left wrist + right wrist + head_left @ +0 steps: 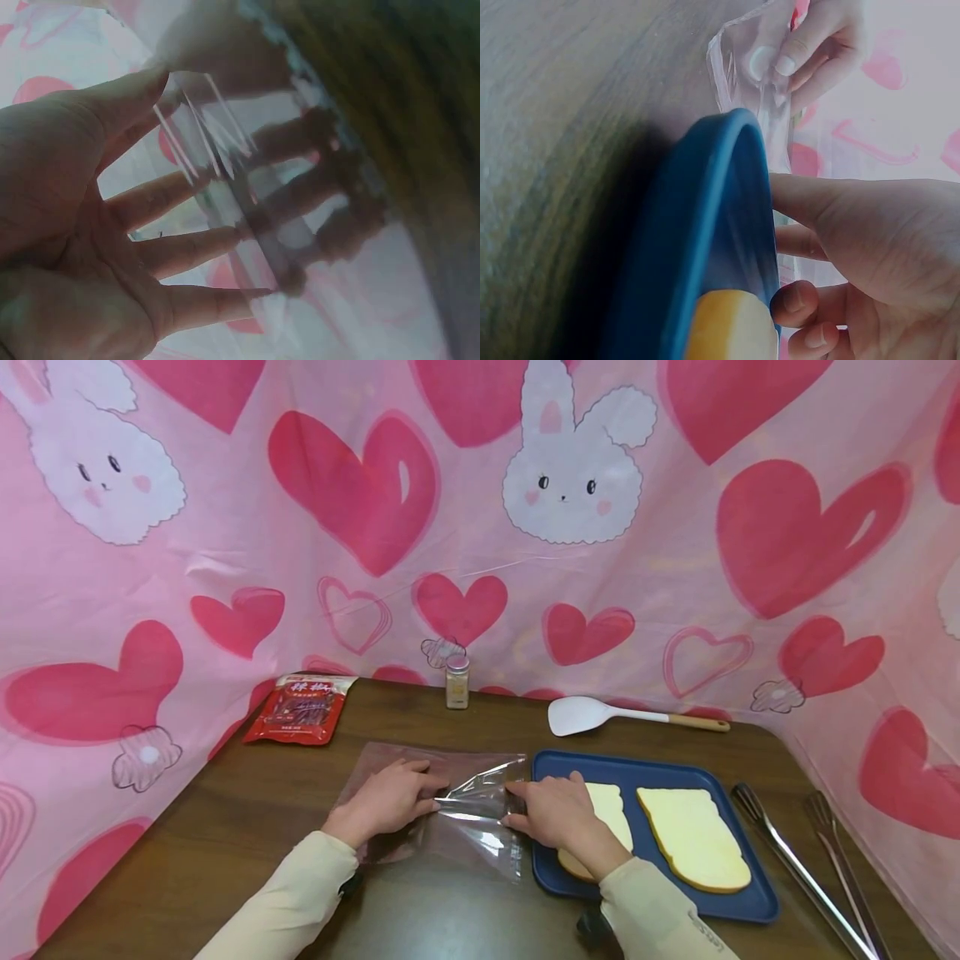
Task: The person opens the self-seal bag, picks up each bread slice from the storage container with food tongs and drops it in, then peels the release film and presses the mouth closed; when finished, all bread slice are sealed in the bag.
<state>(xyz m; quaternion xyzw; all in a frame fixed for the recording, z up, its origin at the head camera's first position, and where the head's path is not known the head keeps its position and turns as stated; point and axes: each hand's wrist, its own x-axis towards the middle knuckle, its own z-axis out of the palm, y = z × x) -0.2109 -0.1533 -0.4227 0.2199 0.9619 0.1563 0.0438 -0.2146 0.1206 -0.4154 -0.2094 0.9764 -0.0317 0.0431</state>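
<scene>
fingers of the left hand (393, 797) spread, tips touching clear plastic bag (470, 814), which lies just left of the blue tray (645, 906). right hand (558, 810) over the tray's left edge, thumb and forefinger at the bag; cannot tell whether they pinch it. two bread slices (693, 839) in the tray. white spatula (581, 716) beyond its far edge; metal tongs (798, 864) to its right. red packet (300, 712) well left of it.

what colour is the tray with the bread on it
The tray is dark blue, best seen in the head view.
</scene>
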